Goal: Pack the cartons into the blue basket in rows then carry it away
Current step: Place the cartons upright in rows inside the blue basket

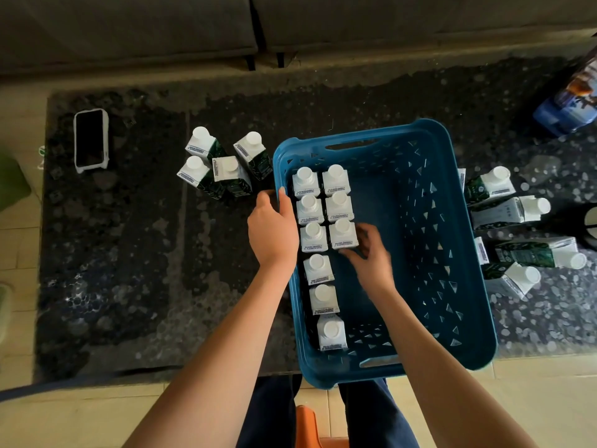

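The blue basket (429,240) stands on a dark stone table. Inside it, white-capped cartons (318,270) stand upright in two rows along its left wall: a long left row and a shorter second row. My left hand (274,227) grips the basket's left rim. My right hand (368,253) is inside the basket, blurred, fingers spread just beside the nearest carton of the second row (343,234), holding nothing. Several loose cartons (223,166) stand left of the basket. More cartons (517,231) lie and stand to its right.
A phone in a white case (91,140) lies at the table's far left. A blue pack of bottles (571,98) sits at the far right. A grey sofa (226,24) runs behind the table. The basket's near end overhangs the table edge above my knees.
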Action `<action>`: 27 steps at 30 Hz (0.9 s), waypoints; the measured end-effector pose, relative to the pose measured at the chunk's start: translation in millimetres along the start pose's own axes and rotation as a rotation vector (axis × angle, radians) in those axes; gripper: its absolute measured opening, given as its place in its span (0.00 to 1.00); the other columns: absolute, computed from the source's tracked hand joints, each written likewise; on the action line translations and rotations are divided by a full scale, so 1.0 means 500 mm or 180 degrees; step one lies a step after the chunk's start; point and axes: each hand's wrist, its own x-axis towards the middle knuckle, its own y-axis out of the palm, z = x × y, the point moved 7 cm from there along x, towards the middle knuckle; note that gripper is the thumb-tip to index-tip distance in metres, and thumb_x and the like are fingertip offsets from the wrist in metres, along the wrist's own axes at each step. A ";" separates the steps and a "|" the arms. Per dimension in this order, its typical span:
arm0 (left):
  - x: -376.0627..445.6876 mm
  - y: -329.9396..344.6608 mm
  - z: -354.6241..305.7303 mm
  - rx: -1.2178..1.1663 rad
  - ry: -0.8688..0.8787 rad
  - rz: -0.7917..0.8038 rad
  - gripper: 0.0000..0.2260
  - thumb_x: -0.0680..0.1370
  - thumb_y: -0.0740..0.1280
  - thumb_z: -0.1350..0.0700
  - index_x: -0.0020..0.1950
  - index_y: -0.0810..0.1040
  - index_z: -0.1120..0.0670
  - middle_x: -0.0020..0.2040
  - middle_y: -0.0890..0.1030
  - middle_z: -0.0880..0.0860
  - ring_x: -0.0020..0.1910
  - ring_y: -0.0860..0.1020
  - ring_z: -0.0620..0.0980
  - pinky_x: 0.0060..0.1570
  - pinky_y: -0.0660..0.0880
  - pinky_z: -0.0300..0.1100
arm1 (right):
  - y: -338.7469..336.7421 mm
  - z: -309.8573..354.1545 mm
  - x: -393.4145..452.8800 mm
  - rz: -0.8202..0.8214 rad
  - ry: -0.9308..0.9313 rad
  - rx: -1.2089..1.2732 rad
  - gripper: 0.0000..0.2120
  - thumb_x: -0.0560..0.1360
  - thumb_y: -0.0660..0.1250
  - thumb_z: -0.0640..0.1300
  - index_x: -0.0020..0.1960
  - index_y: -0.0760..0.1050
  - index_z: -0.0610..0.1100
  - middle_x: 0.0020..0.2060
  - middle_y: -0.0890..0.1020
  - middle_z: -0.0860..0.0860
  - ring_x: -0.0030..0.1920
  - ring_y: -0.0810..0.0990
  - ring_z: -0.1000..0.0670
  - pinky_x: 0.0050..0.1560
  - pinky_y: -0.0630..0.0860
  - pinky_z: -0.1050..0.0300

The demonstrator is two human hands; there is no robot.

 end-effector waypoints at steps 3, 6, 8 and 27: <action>-0.001 -0.001 -0.002 0.0009 -0.0003 0.0005 0.17 0.81 0.56 0.47 0.48 0.74 0.60 0.37 0.78 0.58 0.35 0.78 0.58 0.30 0.73 0.49 | 0.004 0.002 -0.001 0.0049 -0.0014 -0.0018 0.21 0.72 0.70 0.33 0.60 0.70 0.49 0.55 0.79 0.55 0.59 0.77 0.57 0.58 0.72 0.68; -0.002 -0.002 -0.003 0.0012 0.0009 0.0005 0.17 0.81 0.56 0.47 0.47 0.74 0.59 0.35 0.78 0.58 0.34 0.77 0.58 0.29 0.70 0.47 | 0.003 0.002 -0.004 -0.0005 -0.0006 -0.0031 0.22 0.72 0.70 0.32 0.63 0.70 0.45 0.56 0.79 0.54 0.59 0.77 0.56 0.57 0.72 0.71; -0.002 -0.003 -0.002 0.0025 0.0017 0.0011 0.17 0.81 0.56 0.47 0.47 0.74 0.59 0.36 0.78 0.58 0.35 0.78 0.58 0.29 0.69 0.46 | 0.001 0.000 -0.005 -0.0022 0.0028 -0.0034 0.22 0.73 0.69 0.32 0.64 0.69 0.44 0.57 0.79 0.53 0.59 0.77 0.55 0.59 0.72 0.66; 0.000 -0.002 0.000 0.0064 0.0031 0.0028 0.18 0.81 0.55 0.45 0.50 0.74 0.60 0.39 0.79 0.59 0.37 0.79 0.60 0.30 0.71 0.47 | -0.040 0.038 -0.045 -0.0355 0.0097 -0.0743 0.28 0.75 0.53 0.24 0.71 0.64 0.45 0.68 0.72 0.48 0.67 0.71 0.50 0.64 0.69 0.58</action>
